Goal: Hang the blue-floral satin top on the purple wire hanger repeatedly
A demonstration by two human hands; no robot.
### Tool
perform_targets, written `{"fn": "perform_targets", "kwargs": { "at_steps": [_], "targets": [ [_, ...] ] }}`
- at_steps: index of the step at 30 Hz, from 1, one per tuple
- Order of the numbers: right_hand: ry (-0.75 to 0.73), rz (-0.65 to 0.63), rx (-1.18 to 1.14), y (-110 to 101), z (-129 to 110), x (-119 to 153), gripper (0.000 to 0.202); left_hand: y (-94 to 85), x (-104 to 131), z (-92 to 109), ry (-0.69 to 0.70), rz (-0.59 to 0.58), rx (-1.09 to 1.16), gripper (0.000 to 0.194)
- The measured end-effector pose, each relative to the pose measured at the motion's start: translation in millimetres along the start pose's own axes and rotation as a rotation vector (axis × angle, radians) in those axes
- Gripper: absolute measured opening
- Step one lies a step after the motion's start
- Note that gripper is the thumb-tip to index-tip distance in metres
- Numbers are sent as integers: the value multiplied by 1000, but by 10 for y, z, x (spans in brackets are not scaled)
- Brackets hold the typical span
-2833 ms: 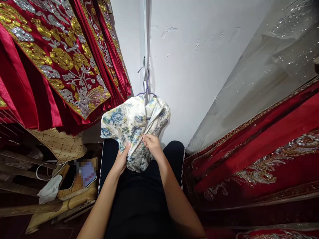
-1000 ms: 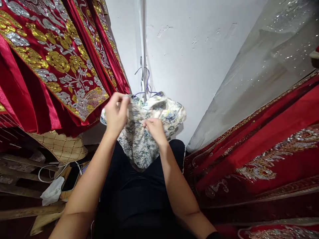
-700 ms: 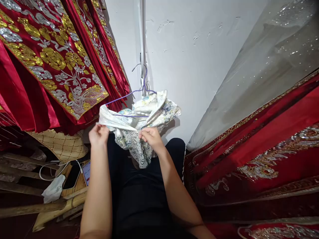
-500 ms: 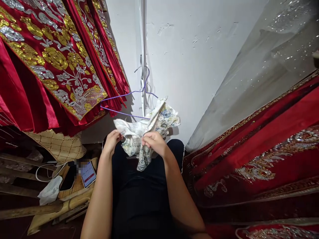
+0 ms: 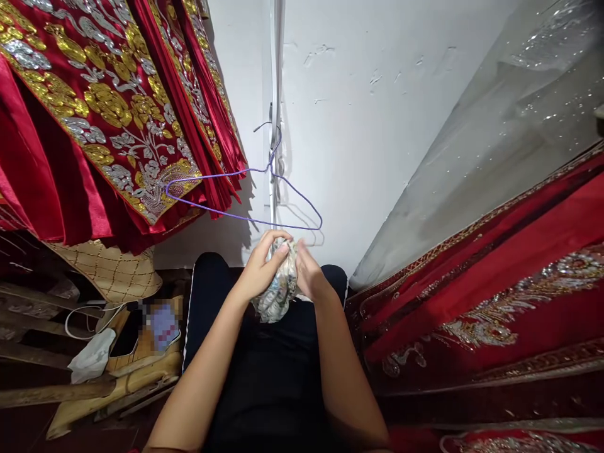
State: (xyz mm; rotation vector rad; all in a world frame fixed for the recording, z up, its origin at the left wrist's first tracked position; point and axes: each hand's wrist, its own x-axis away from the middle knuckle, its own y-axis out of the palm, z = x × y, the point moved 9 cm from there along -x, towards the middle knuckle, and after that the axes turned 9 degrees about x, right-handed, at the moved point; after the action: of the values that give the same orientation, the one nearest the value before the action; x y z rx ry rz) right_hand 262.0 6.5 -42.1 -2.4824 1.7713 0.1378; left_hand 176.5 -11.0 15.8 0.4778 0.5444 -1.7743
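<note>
A white garment with a blue-green floral print (image 5: 278,289) is bunched into a compact wad above my lap. My left hand (image 5: 264,267) is wrapped around its left side, thumb and fingers over the top. Against the right side of the bundle presses my right hand (image 5: 309,274), slightly blurred, its fingers partly hidden by the cloth. Just beyond my hands a purple wire hanger (image 5: 245,218) hangs bare from a pale upright pole (image 5: 275,69). What kind of garment this is does not show in its crumpled state.
Red embroidered clothes (image 5: 113,113) hang at the left. A clear plastic cover (image 5: 453,138) and red beaded garments (image 5: 533,289) line the right side. At lower left, a blurred phone (image 5: 165,327) and a white crumpled tissue (image 5: 92,357) lie on a wooden stool (image 5: 141,372).
The floral garment has come away from the hanger and gone from loosely spread to bunched up. My left hand has moved right, so both hands now meet around it.
</note>
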Motion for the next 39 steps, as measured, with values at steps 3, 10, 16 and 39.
{"fn": "perform_targets", "kwargs": {
  "at_steps": [3,10,16,39],
  "targets": [
    [81,-246,-15,113,-91,122,39,-72,49,-354,-153,-104,-9,44],
    [-294,206,277,-414,-484,-290,25,-613,398,-696,-384,-388,-397,51],
    [-294,386,369,-469,-222,-720,26,-1413,438,-746,-599,-399,-876,36],
    [-497,661,509,-972,-807,-52,56,-1360,-845,186,158,-156,-747,46]
  ]
}}
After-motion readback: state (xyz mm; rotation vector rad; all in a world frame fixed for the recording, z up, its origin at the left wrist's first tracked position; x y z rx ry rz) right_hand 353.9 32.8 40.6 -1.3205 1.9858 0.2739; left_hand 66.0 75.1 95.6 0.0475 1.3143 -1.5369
